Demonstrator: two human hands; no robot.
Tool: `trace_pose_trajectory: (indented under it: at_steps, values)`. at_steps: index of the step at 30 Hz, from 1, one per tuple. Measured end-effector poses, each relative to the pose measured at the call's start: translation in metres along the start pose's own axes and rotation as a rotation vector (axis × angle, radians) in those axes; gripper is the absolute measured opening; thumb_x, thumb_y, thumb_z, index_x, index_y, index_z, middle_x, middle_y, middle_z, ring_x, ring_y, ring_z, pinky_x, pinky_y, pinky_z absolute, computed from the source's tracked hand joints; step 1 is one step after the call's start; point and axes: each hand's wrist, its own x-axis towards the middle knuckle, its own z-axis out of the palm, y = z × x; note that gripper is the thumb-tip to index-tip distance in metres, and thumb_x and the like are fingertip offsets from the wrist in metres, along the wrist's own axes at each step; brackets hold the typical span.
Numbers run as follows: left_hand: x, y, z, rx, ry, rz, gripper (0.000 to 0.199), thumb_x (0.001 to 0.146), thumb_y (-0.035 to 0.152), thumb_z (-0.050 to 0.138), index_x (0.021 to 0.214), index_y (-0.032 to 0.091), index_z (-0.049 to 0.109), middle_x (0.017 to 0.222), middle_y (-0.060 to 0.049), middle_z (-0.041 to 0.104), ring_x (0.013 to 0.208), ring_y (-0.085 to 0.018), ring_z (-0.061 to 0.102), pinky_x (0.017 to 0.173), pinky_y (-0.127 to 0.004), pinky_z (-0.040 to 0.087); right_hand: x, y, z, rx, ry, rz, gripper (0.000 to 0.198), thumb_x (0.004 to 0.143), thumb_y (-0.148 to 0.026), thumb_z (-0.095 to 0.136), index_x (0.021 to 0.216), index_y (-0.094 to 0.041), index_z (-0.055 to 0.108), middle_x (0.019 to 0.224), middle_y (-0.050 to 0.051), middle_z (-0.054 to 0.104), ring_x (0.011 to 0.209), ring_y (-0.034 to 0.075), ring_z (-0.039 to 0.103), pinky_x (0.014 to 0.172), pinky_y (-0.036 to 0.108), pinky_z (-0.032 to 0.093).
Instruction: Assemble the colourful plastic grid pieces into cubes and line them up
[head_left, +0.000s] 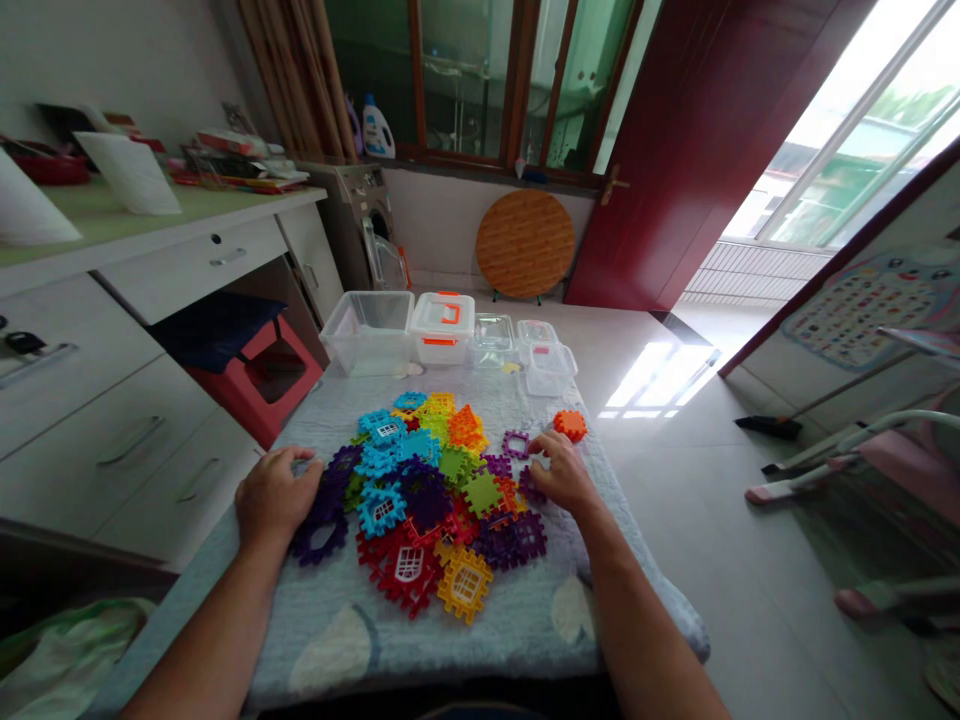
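A heap of flat interlocking plastic building pieces (427, 490) in several colours lies between my hands. My left hand (274, 497) rests at the heap's left side, thumb and fingers loosely curved and apart, beside dark purple pieces (321, 537). On the right, my right hand (562, 472) is loosely bent with thumb and forefinger apart. Its fingertips are close to a small purple square frame (516, 445) and another purple piece (532, 486); whether they touch cannot be made out. An orange piece (570, 426) lies just beyond that hand. Yellow window pieces (465, 584) and red pieces (390, 568) are nearest me.
Along the far table edge stand a clear open bin (369, 335), a lidded box with orange clips (442, 328) and smaller clear containers (551, 368). A patterned cloth (420, 655) covers the table. A red stool (281, 375) stands at the left, a pink chair (915, 465) at the right.
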Motion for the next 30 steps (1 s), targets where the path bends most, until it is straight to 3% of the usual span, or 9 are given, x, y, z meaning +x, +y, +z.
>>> trace_pose_trajectory:
  at_steps: [4, 7, 14, 16, 19, 22, 24, 27, 30]
  values:
    - [0.000, -0.002, 0.002, 0.004, 0.015, 0.022, 0.031, 0.085, 0.039, 0.046, 0.096, 0.018, 0.066, 0.118, -0.014, 0.066, 0.115, -0.034, 0.060, 0.096, -0.045, 0.046, -0.010, 0.002, -0.015, -0.079, -0.257, -0.046, 0.039, 0.068, -0.030, 0.073, 0.102, -0.018, 0.060, 0.101, 0.007, 0.057, 0.098, 0.024, 0.052, 0.092, 0.039, 0.043]
    - [0.001, -0.002, 0.003, 0.006, 0.022, 0.018, 0.030, 0.085, 0.040, 0.046, 0.096, 0.019, 0.065, 0.118, -0.013, 0.066, 0.114, -0.033, 0.060, 0.095, -0.044, 0.046, -0.011, 0.004, -0.019, -0.107, -0.313, -0.064, 0.041, 0.065, -0.029, 0.077, 0.100, -0.018, 0.060, 0.101, 0.007, 0.057, 0.096, 0.024, 0.051, 0.090, 0.038, 0.043]
    - [0.002, -0.005, 0.005, -0.002, 0.039, 0.029, 0.030, 0.084, 0.039, 0.047, 0.095, 0.019, 0.066, 0.117, -0.013, 0.067, 0.111, -0.033, 0.061, 0.095, -0.044, 0.047, -0.004, 0.008, -0.020, 0.204, -0.273, 0.085, 0.009, 0.081, -0.022, 0.057, 0.088, -0.019, 0.061, 0.082, 0.001, 0.062, 0.071, 0.014, 0.054, 0.066, 0.026, 0.042]
    - [0.001, -0.005, 0.005, -0.005, 0.035, 0.021, 0.030, 0.084, 0.040, 0.047, 0.095, 0.019, 0.066, 0.117, -0.013, 0.067, 0.111, -0.033, 0.061, 0.095, -0.044, 0.047, -0.002, 0.009, -0.019, 0.215, -0.222, 0.121, 0.015, 0.087, -0.023, 0.049, 0.077, -0.020, 0.060, 0.072, 0.000, 0.060, 0.065, 0.013, 0.052, 0.062, 0.026, 0.039]
    - [0.001, -0.003, 0.004, -0.003, 0.025, 0.006, 0.031, 0.084, 0.040, 0.047, 0.096, 0.019, 0.066, 0.117, -0.012, 0.067, 0.112, -0.033, 0.061, 0.095, -0.045, 0.047, -0.002, 0.010, -0.016, 0.141, -0.141, 0.130, 0.022, 0.091, -0.025, 0.045, 0.076, -0.020, 0.060, 0.070, 0.000, 0.060, 0.067, 0.015, 0.054, 0.065, 0.027, 0.040]
    - [0.001, -0.002, 0.003, -0.001, 0.013, 0.002, 0.032, 0.084, 0.041, 0.046, 0.096, 0.020, 0.065, 0.118, -0.013, 0.066, 0.113, -0.033, 0.060, 0.096, -0.045, 0.047, -0.004, 0.010, -0.013, -0.036, -0.072, 0.106, 0.015, 0.089, -0.028, 0.053, 0.092, -0.019, 0.065, 0.088, 0.005, 0.065, 0.082, 0.018, 0.059, 0.078, 0.030, 0.043]
    - [0.001, -0.001, 0.002, -0.002, 0.010, 0.001, 0.031, 0.084, 0.041, 0.046, 0.096, 0.020, 0.065, 0.118, -0.013, 0.066, 0.114, -0.033, 0.060, 0.097, -0.044, 0.046, -0.007, 0.007, -0.012, -0.175, -0.037, 0.095, 0.022, 0.088, -0.031, 0.058, 0.104, -0.018, 0.065, 0.100, 0.008, 0.064, 0.091, 0.021, 0.059, 0.084, 0.033, 0.043]
    - [0.001, 0.000, 0.001, -0.004, 0.005, -0.005, 0.031, 0.084, 0.040, 0.046, 0.097, 0.020, 0.065, 0.119, -0.012, 0.066, 0.115, -0.033, 0.059, 0.098, -0.044, 0.045, -0.008, 0.002, -0.012, -0.334, -0.042, 0.100, 0.035, 0.083, -0.038, 0.066, 0.111, -0.017, 0.063, 0.105, 0.011, 0.062, 0.100, 0.026, 0.056, 0.088, 0.036, 0.042]
    - [0.000, 0.001, 0.000, -0.003, 0.001, -0.007, 0.031, 0.085, 0.040, 0.046, 0.098, 0.019, 0.066, 0.121, -0.013, 0.065, 0.115, -0.033, 0.059, 0.098, -0.044, 0.045, -0.008, -0.003, -0.012, -0.410, -0.095, 0.112, 0.034, 0.078, -0.040, 0.072, 0.104, -0.019, 0.065, 0.101, 0.011, 0.061, 0.100, 0.028, 0.055, 0.088, 0.037, 0.041]
